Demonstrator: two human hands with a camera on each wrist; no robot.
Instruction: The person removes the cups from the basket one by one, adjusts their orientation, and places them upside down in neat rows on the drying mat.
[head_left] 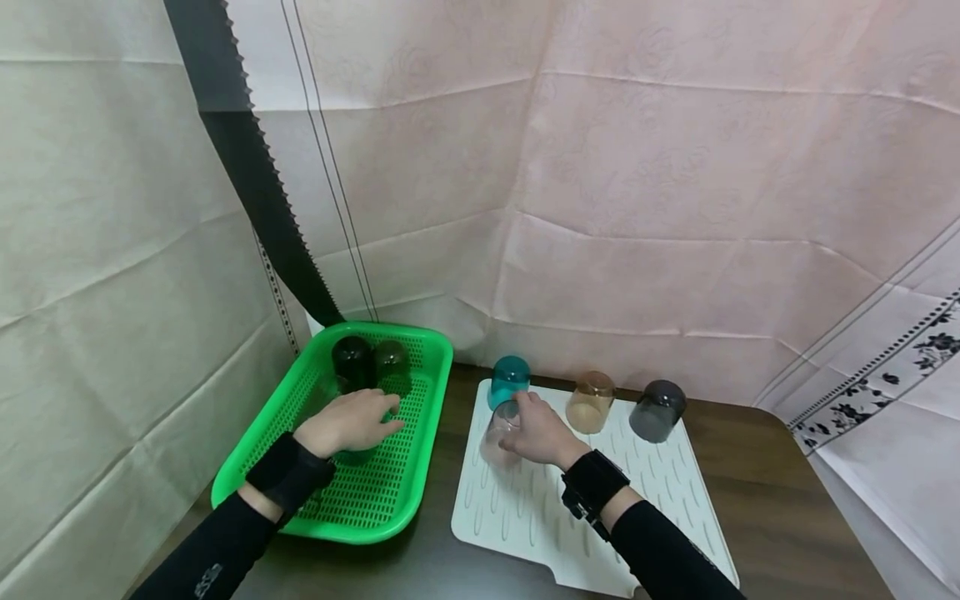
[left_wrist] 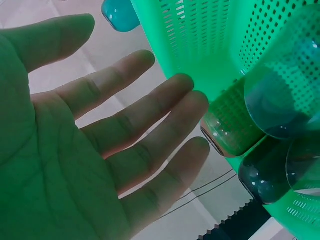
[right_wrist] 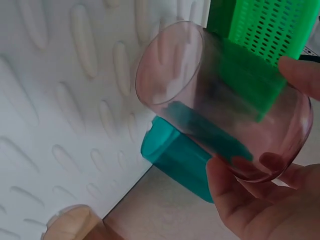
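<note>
My right hand [head_left: 538, 433] grips a clear pinkish glass [right_wrist: 250, 115] around its base, fingers on one side and thumb on the other. The rim of that glass faces the white ridged draining board [head_left: 517, 529]; whether they touch, I cannot tell. Just behind it a teal glass [head_left: 510, 379] stands upside down. My left hand [head_left: 351, 423] hovers over the green basket [head_left: 441, 400], fingers spread and holding nothing. In the basket are a black glass [head_left: 352, 360], an olive glass [head_left: 392, 360] and a clear bluish glass [left_wrist: 280, 100], the last mostly hidden by my hand in the head view.
An amber glass [head_left: 591, 404] and a grey glass [head_left: 657, 411] stand upside down along the board's back edge. Beneath everything is a dark wooden table [head_left: 780, 500]. Pale cloth [head_left: 675, 183] hangs behind and to the left, with a black serrated strip [head_left: 258, 179] running down it.
</note>
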